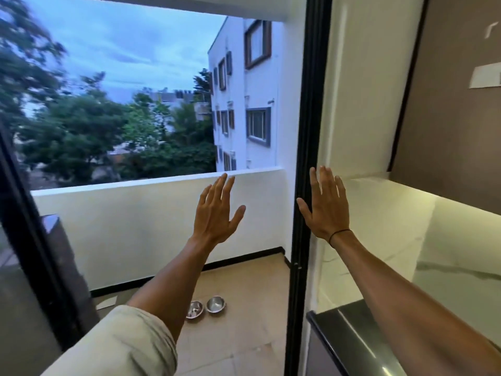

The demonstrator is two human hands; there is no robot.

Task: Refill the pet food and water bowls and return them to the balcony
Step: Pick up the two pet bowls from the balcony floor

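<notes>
Two small steel bowls stand side by side on the balcony floor, a left bowl (195,308) partly hidden behind my left forearm and a right bowl (216,304). What is inside them is too small to tell. My left hand (217,213) is raised in the air with fingers straight and spread, holding nothing. My right hand (326,206) is raised at the same height, fingers straight, palm forward, just right of the black door frame (301,185). Both hands are far above the bowls.
The balcony has a tan tiled floor (244,335) and a white parapet wall (151,218). A dark sliding door panel (32,253) stands at the left. To the right is a white marble counter (379,240) and a dark glossy surface (352,335).
</notes>
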